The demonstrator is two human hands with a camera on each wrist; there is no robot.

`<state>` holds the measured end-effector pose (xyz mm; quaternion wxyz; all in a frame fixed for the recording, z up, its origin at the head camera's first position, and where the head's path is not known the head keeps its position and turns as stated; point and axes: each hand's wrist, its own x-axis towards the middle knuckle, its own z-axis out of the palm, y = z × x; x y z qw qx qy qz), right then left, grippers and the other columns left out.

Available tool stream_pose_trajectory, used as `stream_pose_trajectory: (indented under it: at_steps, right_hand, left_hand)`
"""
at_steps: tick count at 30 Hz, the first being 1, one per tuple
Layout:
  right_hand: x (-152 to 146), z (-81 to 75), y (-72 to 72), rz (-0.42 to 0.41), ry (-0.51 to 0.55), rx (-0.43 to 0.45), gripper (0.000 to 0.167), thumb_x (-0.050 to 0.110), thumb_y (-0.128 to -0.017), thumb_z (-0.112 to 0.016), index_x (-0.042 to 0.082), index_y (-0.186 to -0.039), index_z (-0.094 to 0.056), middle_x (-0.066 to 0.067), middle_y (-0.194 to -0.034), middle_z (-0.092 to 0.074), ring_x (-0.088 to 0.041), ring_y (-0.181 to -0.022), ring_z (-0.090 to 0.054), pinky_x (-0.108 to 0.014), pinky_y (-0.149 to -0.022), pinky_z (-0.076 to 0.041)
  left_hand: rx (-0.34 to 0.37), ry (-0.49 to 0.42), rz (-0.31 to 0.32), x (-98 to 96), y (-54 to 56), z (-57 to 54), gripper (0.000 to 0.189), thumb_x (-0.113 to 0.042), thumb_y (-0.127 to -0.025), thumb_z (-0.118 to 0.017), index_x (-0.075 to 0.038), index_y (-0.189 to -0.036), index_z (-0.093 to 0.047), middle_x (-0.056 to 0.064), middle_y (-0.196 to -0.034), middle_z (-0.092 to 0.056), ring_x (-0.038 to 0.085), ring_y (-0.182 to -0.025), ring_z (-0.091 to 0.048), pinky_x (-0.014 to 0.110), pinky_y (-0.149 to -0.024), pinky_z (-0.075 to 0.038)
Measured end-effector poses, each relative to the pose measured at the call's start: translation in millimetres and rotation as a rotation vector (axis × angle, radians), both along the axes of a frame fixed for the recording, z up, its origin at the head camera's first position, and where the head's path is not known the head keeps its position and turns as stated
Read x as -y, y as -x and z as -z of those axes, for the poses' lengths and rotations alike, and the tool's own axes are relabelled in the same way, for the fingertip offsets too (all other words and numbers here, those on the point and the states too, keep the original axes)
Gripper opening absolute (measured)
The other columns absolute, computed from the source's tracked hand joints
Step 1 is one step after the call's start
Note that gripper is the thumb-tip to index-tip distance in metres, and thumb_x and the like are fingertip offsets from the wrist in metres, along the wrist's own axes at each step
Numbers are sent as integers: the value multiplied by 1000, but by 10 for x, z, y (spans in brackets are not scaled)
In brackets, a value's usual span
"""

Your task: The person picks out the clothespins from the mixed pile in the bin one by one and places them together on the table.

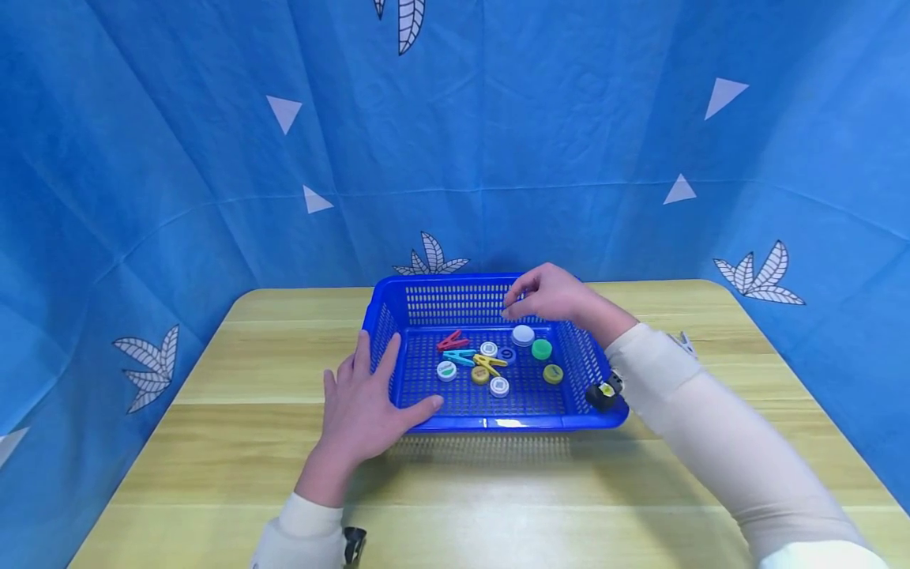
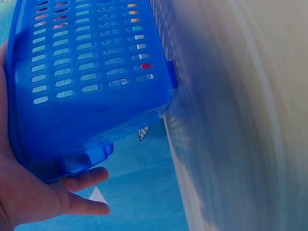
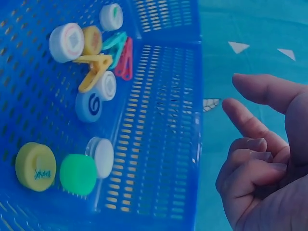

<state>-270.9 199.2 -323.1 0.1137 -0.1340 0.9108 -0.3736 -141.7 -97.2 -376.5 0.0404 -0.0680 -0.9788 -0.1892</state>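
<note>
A blue plastic basket (image 1: pixel 498 423) holds several bottle caps and three clothespins. The clothespins are red (image 1: pixel 453 341), light blue (image 1: pixel 459 357) and yellow (image 1: pixel 490 363). Around them lie caps, among them a bright green cap (image 3: pixel 78 174), a yellow cap (image 3: pixel 36 166) and a white cap (image 1: pixel 522 336). My left hand (image 1: pixel 366 407) rests at the basket's left side with fingers spread, the thumb over the front rim. Over the basket's back right part hovers my right hand (image 1: pixel 547 294). Its thumb and index finger (image 3: pixel 250 120) stand apart with nothing between them; the other fingers are bent.
The basket stands on a light wooden table (image 1: pixel 284 442). A grey clothespin (image 1: pixel 684 343) lies on the table to the right, partly behind the right sleeve (image 1: pixel 711 427). A blue patterned curtain (image 1: pixel 483 142) hangs behind and at both sides.
</note>
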Motion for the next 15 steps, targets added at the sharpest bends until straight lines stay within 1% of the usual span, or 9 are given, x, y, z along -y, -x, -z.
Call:
stream_pose_trajectory:
  at_steps: [6, 9, 12, 15]
  right_hand:
    - [138, 113, 22, -44, -42, 9, 15, 24, -80, -84, 15, -91, -78, -6, -88, -64, -23, -77, -54, -35, -63, -44]
    - [193, 186, 35, -64, -76, 23, 15, 23, -79, -84, 15, -91, -78, -5, -89, -65, -23, -78, -54, -35, -64, -45]
    - [243, 259, 52, -94, -122, 35, 17, 22, -78, -84, 15, -92, -79, -3, -86, -64, -22, -77, -54, -35, -64, -45]
    - [290, 309, 60, -136, -168, 29, 18, 20, -77, -84, 13, -93, -79, -1, -84, -64, -20, -76, -53, -35, -65, -44]
  left_hand:
    - [7, 0, -2, 8, 6, -1, 116, -89, -73, -53, -19, -161, -24, 22, -164, -3, 51, -142, -18, 76, -107, -3]
    - [5, 3, -2, 9, 10, 6, 116, -90, -72, -52, -19, -161, -24, 21, -165, -3, 51, -142, -19, 76, -107, -3]
    - [5, -2, -2, 8, 11, 4, 115, -88, -73, -54, -19, -161, -25, 21, -165, -3, 50, -142, -19, 75, -107, -3]
    - [1, -7, -1, 11, 14, -2, 114, -86, -74, -56, -19, -160, -26, 21, -165, -3, 50, -142, -20, 76, -107, -3]
